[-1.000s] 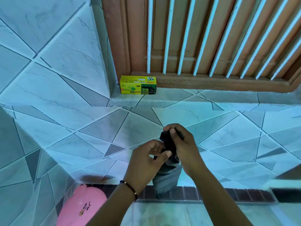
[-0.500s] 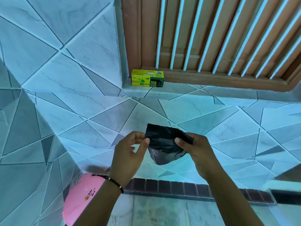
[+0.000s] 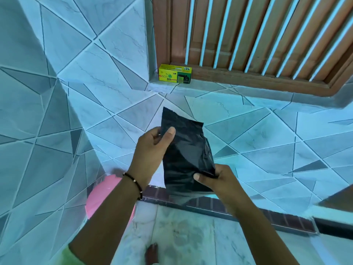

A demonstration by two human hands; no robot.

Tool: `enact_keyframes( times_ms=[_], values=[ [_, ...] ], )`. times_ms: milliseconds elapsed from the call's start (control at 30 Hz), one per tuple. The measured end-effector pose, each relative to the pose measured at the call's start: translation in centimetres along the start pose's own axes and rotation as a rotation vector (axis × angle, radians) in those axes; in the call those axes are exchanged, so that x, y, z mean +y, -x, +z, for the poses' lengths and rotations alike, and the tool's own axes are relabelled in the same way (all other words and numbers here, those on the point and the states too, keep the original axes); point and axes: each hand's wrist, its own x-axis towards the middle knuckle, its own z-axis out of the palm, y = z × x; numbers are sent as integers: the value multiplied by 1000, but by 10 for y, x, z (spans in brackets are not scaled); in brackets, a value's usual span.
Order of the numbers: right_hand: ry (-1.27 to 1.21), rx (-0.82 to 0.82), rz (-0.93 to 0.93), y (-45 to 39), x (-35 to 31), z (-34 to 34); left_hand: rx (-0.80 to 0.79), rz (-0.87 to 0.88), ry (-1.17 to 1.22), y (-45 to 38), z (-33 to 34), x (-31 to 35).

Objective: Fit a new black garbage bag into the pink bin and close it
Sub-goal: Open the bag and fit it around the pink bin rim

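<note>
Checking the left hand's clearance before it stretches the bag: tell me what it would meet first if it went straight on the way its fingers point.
The left hand already grips the thin black plastic garbage bag. Beyond that, probably the blue-grey tiled wall, though depth is unclear.

A thin black plastic garbage bag [image 3: 186, 155], glossy and softly creased, catches pale highlights along its folds. Above it, on a ledge, sits a yellow and green printed cardboard box [image 3: 174, 73] with a smooth finish. Behind the box stands a brown wooden door frame [image 3: 238, 77], matt, set with pale painted bars [image 3: 221, 31]. Around the bag, the wall tiles [image 3: 95, 104] are smooth, faintly veined like marble, with a dull sheen. Below and left of the bag, the pink bin [image 3: 103, 196] looks like smooth plastic. A beaded cord bracelet [image 3: 134, 183] circles the wrist beside the bag.
</note>
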Motion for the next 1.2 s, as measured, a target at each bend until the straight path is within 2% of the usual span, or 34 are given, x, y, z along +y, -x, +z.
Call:
enact_keyframes(
  times_ms=[100,167,267,400,467,533,633,700,733,800,933,1000,1100,1200],
  values=[
    [-224,45,43,11,-3,3,-317,-290,24,30,-4,-19],
    [-369,74,55,13,-7,4,-430,-381,-4,55,-5,-34],
    [-414,58,69,12,-9,4,-340,-341,-40,71,-7,-51],
    [-281,-230,190,26,-2,21,-84,-406,259,61,-16,-49],
    [-215,-278,228,34,6,40,-1,-422,340,56,-26,-47],
    [-168,-164,234,34,11,55,-40,-445,376,56,-39,-46],
    [-308,55,251,21,7,69,-307,-553,220,67,-60,-54],
    [-369,125,244,12,0,71,-447,-542,144,75,-70,-61],
    [-366,125,239,7,-3,72,-454,-495,110,75,-74,-65],
    [-327,28,231,3,-6,78,-335,-408,57,67,-82,-69],
    [-262,-228,287,12,3,95,-59,-385,208,45,-87,-66],
    [-209,-221,281,15,11,104,-4,-390,225,40,-91,-67],
    [-252,-45,288,9,12,106,-117,-485,251,40,-93,-69],
    [-353,49,321,-3,3,99,-246,-566,188,47,-92,-72]
  ],
)
